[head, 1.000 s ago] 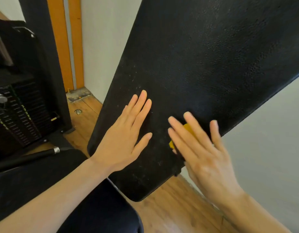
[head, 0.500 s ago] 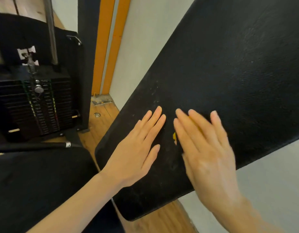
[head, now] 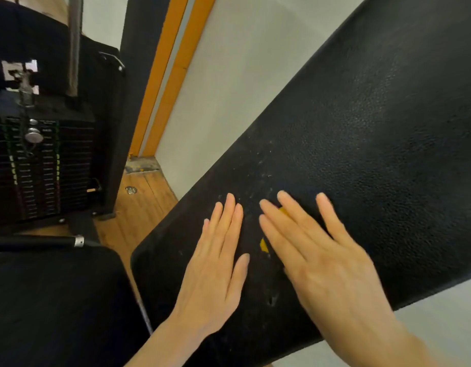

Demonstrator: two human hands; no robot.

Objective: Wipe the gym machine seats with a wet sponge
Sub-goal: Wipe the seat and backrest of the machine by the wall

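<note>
Hands flat on black textured vinyl seat pad: my left hand fingers straight, bare; my right hand fingers straight, pressing yellow sponge.

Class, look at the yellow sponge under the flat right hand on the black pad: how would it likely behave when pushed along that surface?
The sponge is probably soft: only slivers show beneath the flat right hand, so it seems squashed thin. It is likely light, moved by straight fingers alone. On the pebbled black pad it may drag rather than glide freely.
</note>
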